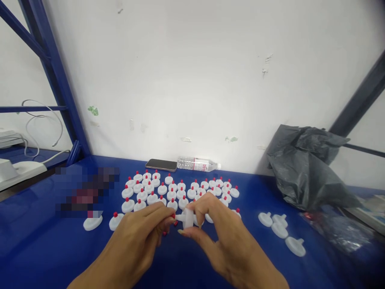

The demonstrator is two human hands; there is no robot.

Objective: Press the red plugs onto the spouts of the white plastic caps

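white caps (pixel 189 218): smooth plastic | bottle (pixel 201 164): glossy plastic | bag (pixel 303 168): wrinkled plastic

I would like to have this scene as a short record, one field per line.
Left hand: pinches a red cap at the nozzle of a white lid
Right hand: holds that white lid
Beyond hands: many capped lids on a blue table
Right side: four uncapped lids; dark bag
By wall: phone, beside a bottle on its side
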